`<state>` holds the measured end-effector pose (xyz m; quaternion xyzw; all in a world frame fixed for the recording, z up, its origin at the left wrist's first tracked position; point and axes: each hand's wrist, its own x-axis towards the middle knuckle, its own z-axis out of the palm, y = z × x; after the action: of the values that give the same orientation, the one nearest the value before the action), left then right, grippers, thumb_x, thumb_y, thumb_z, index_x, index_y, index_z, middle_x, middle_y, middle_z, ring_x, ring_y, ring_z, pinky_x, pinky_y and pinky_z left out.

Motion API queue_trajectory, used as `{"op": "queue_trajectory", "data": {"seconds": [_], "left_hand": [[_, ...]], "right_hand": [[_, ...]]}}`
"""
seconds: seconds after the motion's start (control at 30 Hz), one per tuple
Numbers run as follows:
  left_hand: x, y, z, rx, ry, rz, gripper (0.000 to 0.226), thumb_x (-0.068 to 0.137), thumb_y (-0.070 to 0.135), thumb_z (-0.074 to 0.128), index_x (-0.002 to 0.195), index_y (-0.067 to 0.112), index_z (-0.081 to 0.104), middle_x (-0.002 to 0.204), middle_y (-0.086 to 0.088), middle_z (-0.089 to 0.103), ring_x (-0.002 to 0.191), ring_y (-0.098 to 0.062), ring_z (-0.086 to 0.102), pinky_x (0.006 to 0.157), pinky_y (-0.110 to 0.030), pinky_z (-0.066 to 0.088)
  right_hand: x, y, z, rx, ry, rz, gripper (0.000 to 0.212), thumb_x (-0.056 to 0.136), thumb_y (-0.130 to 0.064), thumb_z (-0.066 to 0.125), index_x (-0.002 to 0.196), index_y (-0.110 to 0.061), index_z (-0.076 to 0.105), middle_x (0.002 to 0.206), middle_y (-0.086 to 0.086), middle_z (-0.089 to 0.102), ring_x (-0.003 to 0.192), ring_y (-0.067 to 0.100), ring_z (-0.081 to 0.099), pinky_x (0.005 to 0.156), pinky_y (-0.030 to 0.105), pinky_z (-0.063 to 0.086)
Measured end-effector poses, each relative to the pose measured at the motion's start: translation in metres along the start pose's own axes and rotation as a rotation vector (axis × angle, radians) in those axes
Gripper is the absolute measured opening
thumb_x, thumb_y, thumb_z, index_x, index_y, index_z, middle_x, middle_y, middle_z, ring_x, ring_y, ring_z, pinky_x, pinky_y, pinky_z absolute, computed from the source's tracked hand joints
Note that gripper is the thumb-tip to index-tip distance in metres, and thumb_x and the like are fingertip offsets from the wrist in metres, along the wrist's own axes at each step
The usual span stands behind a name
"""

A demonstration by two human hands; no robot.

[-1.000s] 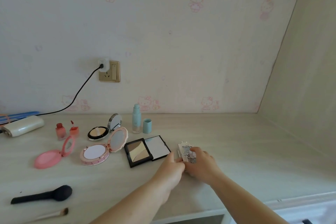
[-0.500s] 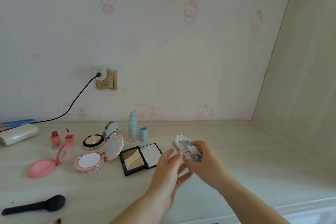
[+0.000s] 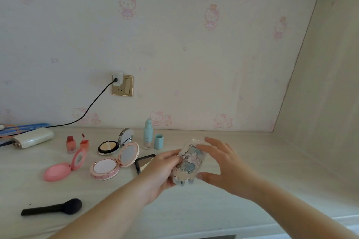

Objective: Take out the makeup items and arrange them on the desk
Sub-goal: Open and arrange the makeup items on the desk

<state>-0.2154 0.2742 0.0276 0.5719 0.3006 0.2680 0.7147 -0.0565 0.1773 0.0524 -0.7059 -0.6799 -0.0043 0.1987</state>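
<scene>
Palette [image 3: 188, 163] between both hands, shut.

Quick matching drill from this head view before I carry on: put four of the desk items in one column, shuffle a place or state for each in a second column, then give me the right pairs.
Things:
1. decorated palette
2. black brush
3. blue cap
4. pink scalloped compact

Places or states:
A. lies flat near the front left of the desk
B. open, mirror lid tilted up
C. held above the desk between the left hand and right hand
D. stands upright beside the light blue bottle

Pairs: 1-C, 2-A, 3-D, 4-B
</scene>
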Motion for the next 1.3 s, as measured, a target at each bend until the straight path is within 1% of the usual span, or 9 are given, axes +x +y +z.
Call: {"op": "queue_trajectory", "data": {"seconds": [0.1,0.23,0.37,0.47,0.67,0.8,0.93,1.03,1.3], "left_hand": [[-0.005,0.008,-0.009,0.074,-0.039,-0.051,0.024,0.095,0.014,0.048,0.109,0.02,0.068,0.096,-0.007,0.071,0.077,-0.018,0.062,0.054,-0.021,0.047],[-0.011,0.018,-0.016,0.093,-0.114,-0.093,0.022,0.096,0.017,0.048,0.106,0.015,0.068,0.092,-0.005,0.069,0.076,-0.015,0.062,0.056,-0.022,0.048],[-0.017,0.012,-0.026,-0.327,-0.186,-0.161,0.043,0.09,0.042,0.053,0.106,0.004,0.064,0.103,-0.014,0.066,0.075,-0.022,0.067,0.065,-0.032,0.06],[-0.018,-0.005,-0.023,-0.573,-0.202,-0.063,0.058,0.084,0.053,0.054,0.117,0.006,0.063,0.116,-0.013,0.063,0.094,-0.025,0.065,0.084,-0.038,0.057],[-0.018,-0.026,0.01,-0.603,-0.104,0.186,0.021,0.081,0.03,0.068,0.091,0.012,0.064,0.1,-0.009,0.068,0.103,-0.022,0.065,0.105,-0.049,0.041],[-0.012,-0.03,0.019,-0.627,-0.057,0.227,0.038,0.088,0.028,0.059,0.114,0.001,0.057,0.117,-0.021,0.064,0.117,-0.029,0.059,0.102,-0.05,0.044],[-0.007,-0.032,0.024,-0.523,-0.06,0.214,0.049,0.089,0.033,0.053,0.119,-0.005,0.056,0.119,-0.018,0.065,0.113,-0.024,0.062,0.097,-0.047,0.049],[0.0,-0.035,0.024,-0.512,-0.055,0.189,0.052,0.09,0.036,0.048,0.12,-0.006,0.056,0.122,-0.024,0.061,0.11,-0.028,0.06,0.09,-0.046,0.053],[0.028,-0.039,0.024,-0.591,0.006,-0.009,0.045,0.098,0.039,0.037,0.114,0.007,0.063,0.11,-0.016,0.07,0.098,-0.027,0.066,0.079,-0.037,0.058]], "right_hand": [[0.007,-0.001,-0.011,-0.089,-0.063,-0.125,0.073,0.082,-0.053,0.06,0.144,-0.039,0.026,0.154,-0.019,0.016,0.142,0.003,0.007,0.118,0.027,0.015],[0.01,-0.006,-0.014,-0.117,-0.12,-0.23,0.069,0.083,-0.054,0.059,0.143,-0.041,0.028,0.145,-0.021,0.035,0.134,-0.001,0.025,0.108,0.014,0.019],[0.011,-0.008,-0.007,-0.049,-0.038,-0.169,0.068,0.08,-0.054,0.062,0.14,-0.034,0.037,0.124,-0.012,0.049,0.116,0.006,0.043,0.1,0.02,0.035],[0.011,-0.009,0.001,0.085,0.046,-0.018,0.06,0.08,-0.053,0.062,0.134,-0.035,0.046,0.114,-0.013,0.049,0.106,0.004,0.048,0.09,0.018,0.04],[0.017,-0.023,0.013,0.147,0.038,0.12,0.065,0.082,-0.057,0.055,0.139,-0.03,0.039,0.102,-0.013,0.049,0.094,0.005,0.051,0.077,0.016,0.038],[0.016,-0.026,0.013,0.143,0.005,0.166,0.057,0.082,-0.061,0.051,0.131,-0.032,0.048,0.099,-0.014,0.049,0.091,0.005,0.052,0.076,0.019,0.039],[0.014,-0.021,0.012,0.091,-0.075,0.158,0.037,0.086,-0.061,0.041,0.096,-0.033,0.063,0.09,-0.008,0.051,0.081,0.009,0.055,0.072,0.023,0.044],[0.018,-0.012,0.009,0.197,-0.088,0.211,0.049,0.091,-0.057,0.036,0.073,-0.019,0.06,0.074,-0.003,0.054,0.067,0.014,0.051,0.062,0.027,0.04],[0.034,0.04,0.005,0.619,-0.119,0.548,0.061,0.094,-0.056,0.036,0.098,-0.001,0.064,0.079,0.012,0.064,0.063,0.019,0.06,0.063,0.029,0.055]]}}
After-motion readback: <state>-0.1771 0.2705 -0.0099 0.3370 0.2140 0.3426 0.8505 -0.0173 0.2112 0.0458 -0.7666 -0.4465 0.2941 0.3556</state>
